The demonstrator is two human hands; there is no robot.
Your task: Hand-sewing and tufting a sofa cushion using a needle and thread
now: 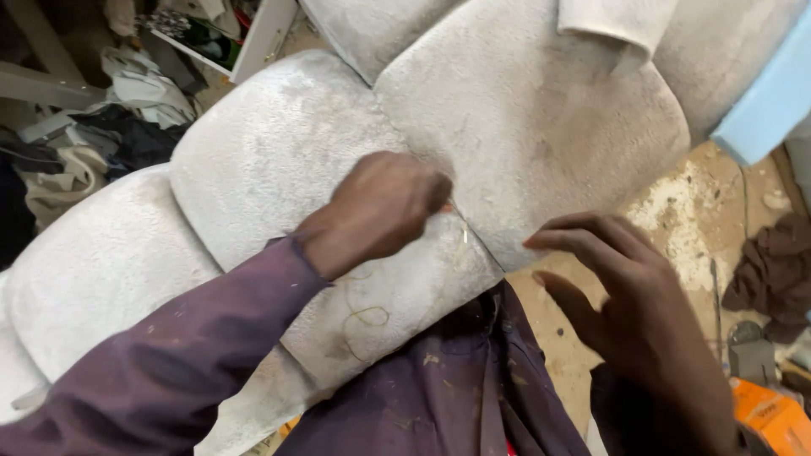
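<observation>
My left hand (384, 207) rests closed on a grey plush cushion (279, 160), pinching what looks like a needle with pale thread (365, 317) at the seam between two padded sections. The thread loops loosely over the fabric below the hand. My right hand (629, 295) hovers with fingers spread beside the edge of the neighbouring cushion (541, 110), its fingertips near the seam. It holds nothing. The needle itself is mostly hidden by my left fingers.
A further padded section (93, 270) lies at the left. Dusty floor (684, 219) shows at the right, with dark cloth (773, 270), an orange object (773, 418) and a light blue foam slab (764, 97). Crumpled fabric (127, 93) lies at the upper left.
</observation>
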